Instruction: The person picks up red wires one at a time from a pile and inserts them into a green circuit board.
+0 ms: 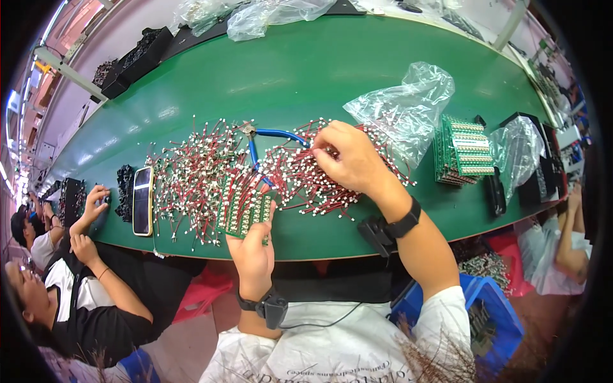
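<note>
My left hand [254,255] grips a green circuit board panel [237,214] by its near right edge, thumb on top. Rows of pale parts and red leads cover the panel. My right hand [352,159] is over the right-hand heap of red and black wires with white connectors [319,188], its thumb and fingers pinched together. Whatever lies between those fingertips is hidden. Blue-handled cutting pliers [281,133] lie opened out between this heap and another wire heap [198,172] on the left, one handle running toward my right hand.
A crumpled clear bag [412,102] and a stack of green board panels [469,153] are on the green table [306,70] at right. A phone [143,201] stands left of the wires. Another person [89,281] sits at left. A blue crate [504,319] stands below the right edge.
</note>
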Available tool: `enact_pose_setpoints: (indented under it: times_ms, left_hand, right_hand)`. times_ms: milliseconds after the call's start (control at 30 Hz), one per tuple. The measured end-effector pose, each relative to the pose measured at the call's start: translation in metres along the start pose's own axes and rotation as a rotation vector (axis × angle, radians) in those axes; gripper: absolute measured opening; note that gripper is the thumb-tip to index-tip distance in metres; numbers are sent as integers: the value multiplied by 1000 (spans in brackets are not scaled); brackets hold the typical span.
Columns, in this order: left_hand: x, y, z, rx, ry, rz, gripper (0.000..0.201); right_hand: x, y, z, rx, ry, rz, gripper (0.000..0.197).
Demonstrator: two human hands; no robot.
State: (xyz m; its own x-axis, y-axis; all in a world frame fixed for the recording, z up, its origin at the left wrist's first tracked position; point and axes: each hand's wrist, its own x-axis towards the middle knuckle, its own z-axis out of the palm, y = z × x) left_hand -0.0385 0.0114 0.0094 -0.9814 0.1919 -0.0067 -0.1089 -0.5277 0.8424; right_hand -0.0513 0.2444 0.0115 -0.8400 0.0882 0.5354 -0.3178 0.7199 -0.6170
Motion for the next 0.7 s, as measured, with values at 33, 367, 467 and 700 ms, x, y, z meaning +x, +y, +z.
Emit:
enact_pose_setpoints:
  times_ms: [33, 367, 467, 700]
  left_hand:
    - [1, 3, -2, 0, 7, 5, 65]
    - [3, 13, -10, 30, 32, 9, 70]
    - [2, 16, -12, 37, 23, 21, 70]
    - [-2, 13, -13, 10, 46, 18, 69]
  right_hand:
    - [0, -1, -6, 113, -53, 56, 6]
    - [-5, -8, -13, -30, -220, -84, 19]
    - [-7, -13, -8, 27, -268, -152, 26]
    - [-12, -9, 4, -7, -326, -197, 20]
